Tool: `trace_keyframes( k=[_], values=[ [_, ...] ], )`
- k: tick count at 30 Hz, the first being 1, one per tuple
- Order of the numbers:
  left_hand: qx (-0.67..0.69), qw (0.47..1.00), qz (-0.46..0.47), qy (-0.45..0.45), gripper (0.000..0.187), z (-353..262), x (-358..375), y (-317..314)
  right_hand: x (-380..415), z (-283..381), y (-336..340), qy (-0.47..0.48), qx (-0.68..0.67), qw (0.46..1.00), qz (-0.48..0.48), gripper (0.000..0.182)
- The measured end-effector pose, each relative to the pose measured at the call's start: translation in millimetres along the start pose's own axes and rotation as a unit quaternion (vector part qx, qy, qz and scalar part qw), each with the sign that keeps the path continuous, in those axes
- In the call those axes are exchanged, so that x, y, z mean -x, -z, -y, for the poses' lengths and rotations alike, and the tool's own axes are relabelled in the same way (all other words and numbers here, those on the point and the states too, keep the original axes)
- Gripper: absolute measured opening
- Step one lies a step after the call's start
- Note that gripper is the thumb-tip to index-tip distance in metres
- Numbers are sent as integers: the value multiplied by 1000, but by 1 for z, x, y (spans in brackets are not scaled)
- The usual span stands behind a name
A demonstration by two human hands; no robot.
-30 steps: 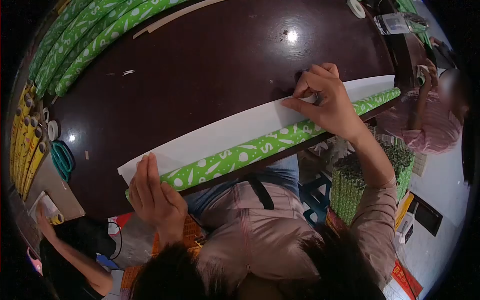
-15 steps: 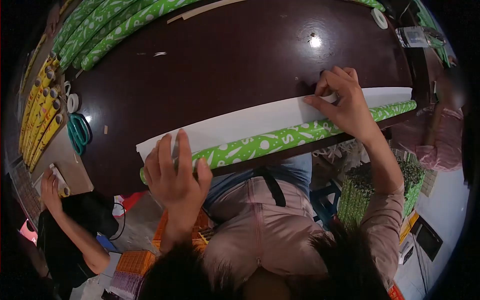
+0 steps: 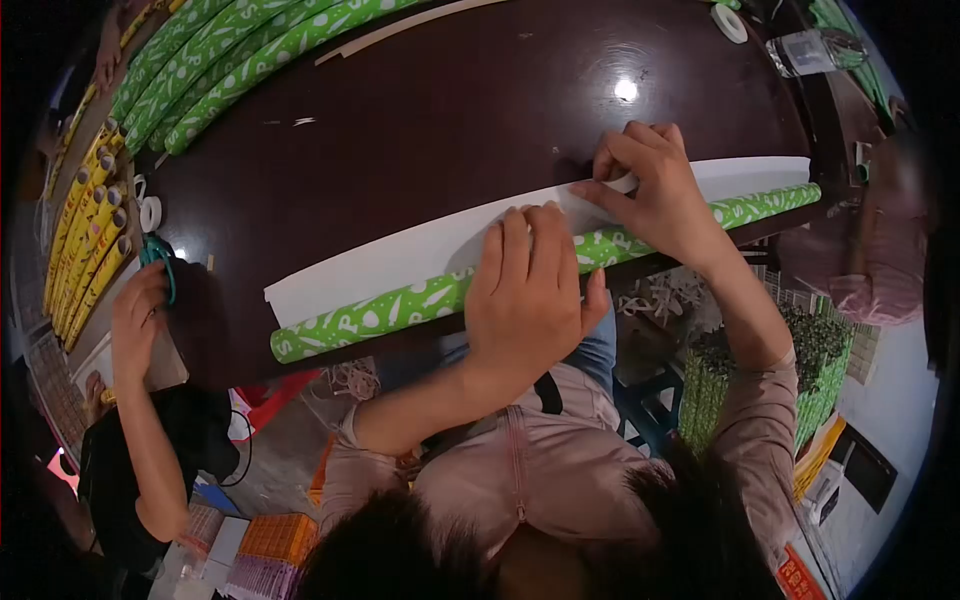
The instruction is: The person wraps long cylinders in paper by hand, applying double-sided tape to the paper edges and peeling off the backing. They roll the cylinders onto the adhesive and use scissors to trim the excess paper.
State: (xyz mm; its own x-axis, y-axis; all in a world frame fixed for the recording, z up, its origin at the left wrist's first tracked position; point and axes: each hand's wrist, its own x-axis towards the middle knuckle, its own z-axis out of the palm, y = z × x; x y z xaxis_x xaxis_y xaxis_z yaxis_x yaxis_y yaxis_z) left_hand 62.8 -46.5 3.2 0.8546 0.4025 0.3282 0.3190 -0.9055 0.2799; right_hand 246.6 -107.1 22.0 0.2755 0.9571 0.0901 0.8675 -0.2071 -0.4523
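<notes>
Along the table's near edge lies a roll of green wrapping paper (image 3: 385, 312) with white printed shapes. Its unrolled white underside (image 3: 400, 250) faces up along the far side. My left hand (image 3: 530, 270) rests on the middle of the roll, its fingers stretched flat over the green print and the white flap. To the right, my right hand (image 3: 645, 180) pinches a piece of white tape (image 3: 624, 184) at the flap's far edge. Its fingers partly hide the tape.
Finished green rolls (image 3: 240, 70) lie at the back left, beside yellow tubes (image 3: 85, 240). At left, a co-worker's hand (image 3: 140, 300) touches teal scissors (image 3: 157, 262) near a white tape roll (image 3: 150, 214). Another tape roll (image 3: 732, 24) and a clear bottle (image 3: 818, 52) sit back right.
My left hand has slid right from the roll's left end to its middle. My right hand has shifted slightly left, still pinching. The co-worker's hand has moved up to the scissors.
</notes>
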Motion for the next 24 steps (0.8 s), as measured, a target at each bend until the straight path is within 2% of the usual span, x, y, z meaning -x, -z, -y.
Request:
trace_keyframes(
  k=[7,17,20,23,24],
  values=[
    [5,1000,-17,-23,43,10,4,1,-1,8,-3,34,20,999,-24,21],
    [13,999,7,31,41,25,12,22,-11,35,-21,38,21,999,-30,23],
    [-25,999,2,48,43,23,11,15,-10,33,-18,36,25,999,-22,24],
    [-34,998,12,45,44,25,12,16,-7,26,2,40,-42,998,-13,24],
    [-39,998,18,46,45,25,12,16,-5,22,15,14,-59,998,9,23]
  ],
)
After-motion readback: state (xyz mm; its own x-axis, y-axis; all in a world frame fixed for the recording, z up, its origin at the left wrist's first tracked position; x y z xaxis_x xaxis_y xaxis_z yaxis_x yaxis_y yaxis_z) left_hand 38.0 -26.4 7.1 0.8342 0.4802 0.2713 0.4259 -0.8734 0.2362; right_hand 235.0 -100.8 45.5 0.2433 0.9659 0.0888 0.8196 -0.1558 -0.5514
